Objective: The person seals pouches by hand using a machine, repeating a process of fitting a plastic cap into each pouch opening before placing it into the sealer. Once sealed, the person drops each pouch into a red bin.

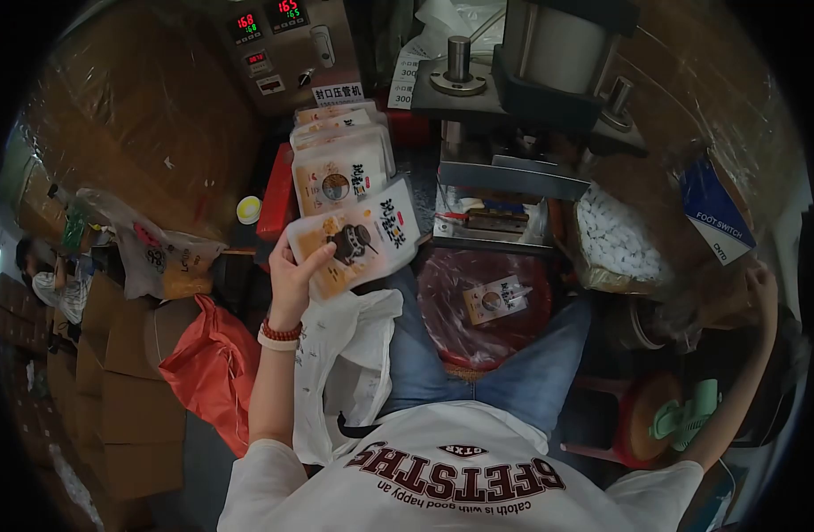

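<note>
My left hand [293,277] is closed on a printed pouch [358,241], thumb on its front face. The pouch shows a dark pot picture and dark lettering, and is tilted in front of a stack of similar pouches [331,173]. Far out to the right, my right hand [761,285] is beside a cardboard box [730,297], its fingers drawn together. Whatever they may grip is too small and dim to make out. Between my knees, a small printed packet [495,301] lies on a red round tub [433,324] covered with clear plastic.
A press machine [486,173] stands ahead, with a control box [292,53] showing lit digits to its left. An open box of small white pieces [615,235] is at the right, near a foot switch box [717,208]. Red [216,368] and white [340,355] bags flank my left leg.
</note>
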Demonstrator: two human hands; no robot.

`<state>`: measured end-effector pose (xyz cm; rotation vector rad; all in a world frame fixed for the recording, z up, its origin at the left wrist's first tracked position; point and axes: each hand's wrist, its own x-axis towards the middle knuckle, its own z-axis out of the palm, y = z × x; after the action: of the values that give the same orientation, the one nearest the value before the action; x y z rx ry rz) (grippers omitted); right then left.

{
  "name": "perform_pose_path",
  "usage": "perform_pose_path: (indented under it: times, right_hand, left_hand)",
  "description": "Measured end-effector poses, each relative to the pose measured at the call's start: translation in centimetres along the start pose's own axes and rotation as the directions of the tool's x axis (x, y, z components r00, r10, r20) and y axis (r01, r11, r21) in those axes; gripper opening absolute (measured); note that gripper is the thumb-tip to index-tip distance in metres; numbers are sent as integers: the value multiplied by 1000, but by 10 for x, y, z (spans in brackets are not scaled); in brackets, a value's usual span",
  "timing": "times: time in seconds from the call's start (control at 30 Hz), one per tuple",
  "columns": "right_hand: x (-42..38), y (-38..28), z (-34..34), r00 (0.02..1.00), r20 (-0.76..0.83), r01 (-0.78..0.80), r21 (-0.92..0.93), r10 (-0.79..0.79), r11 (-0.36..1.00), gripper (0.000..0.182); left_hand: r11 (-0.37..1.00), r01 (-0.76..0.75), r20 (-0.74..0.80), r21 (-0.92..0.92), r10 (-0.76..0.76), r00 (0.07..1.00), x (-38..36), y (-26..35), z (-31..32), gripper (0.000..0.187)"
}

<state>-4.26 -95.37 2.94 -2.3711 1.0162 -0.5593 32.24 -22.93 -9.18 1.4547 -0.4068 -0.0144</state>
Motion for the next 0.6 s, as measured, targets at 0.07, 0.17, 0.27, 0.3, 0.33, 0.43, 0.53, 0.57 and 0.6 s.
perform_pose_path:
  times: [0.07, 0.17, 0.27, 0.3, 0.33, 0.43, 0.53, 0.57, 0.6]
  right_hand:
    - [31, 40, -1, 997, -72, -4, -512, -38, 859, 27]
    - [-53, -99, 26, 820, -413, 41, -648, -397, 760, 24]
    - [-162, -244, 111, 880, -49, 470, 249, -473, 847, 13]
    - [-187, -305, 144, 539, 64, 816, 208, -840, 540, 15]
    - [-196, -336, 183, 370, 155, 848, 346, -916, 402, 28]
    - [-205, -408, 306, 115, 113, 933, 328, -987, 146, 68]
    - [-174, -465, 424, 183, 22, 983, 2, -983, 183, 90]
    - [-166, -475, 449, 229, 102, 973, -11, -968, 229, 91]
    - [-161, -489, 455, 274, 179, 962, -31, -945, 273, 91]
  left_hand:
    - [1000, -14, -13, -12, 14, 1000, 21, -13, -11, 38]
    - [991, -112, -31, 70, 114, 993, 49, -28, -23, 40]
    - [980, -145, 58, 134, 138, 989, 69, -42, -38, 42]
    - [980, -142, 104, 143, 127, 986, 73, -44, -41, 45]
    - [979, -140, 154, 150, 116, 981, 76, -46, -43, 48]
    - [994, -23, 190, 111, 1, 982, 73, -51, -57, 53]
    - [990, 17, 177, 139, -41, 983, 70, -49, -61, 56]
    - [987, 27, 187, 156, -56, 981, 71, -48, -62, 56]
    - [977, 7, 188, 212, -48, 981, 72, -48, -64, 57]
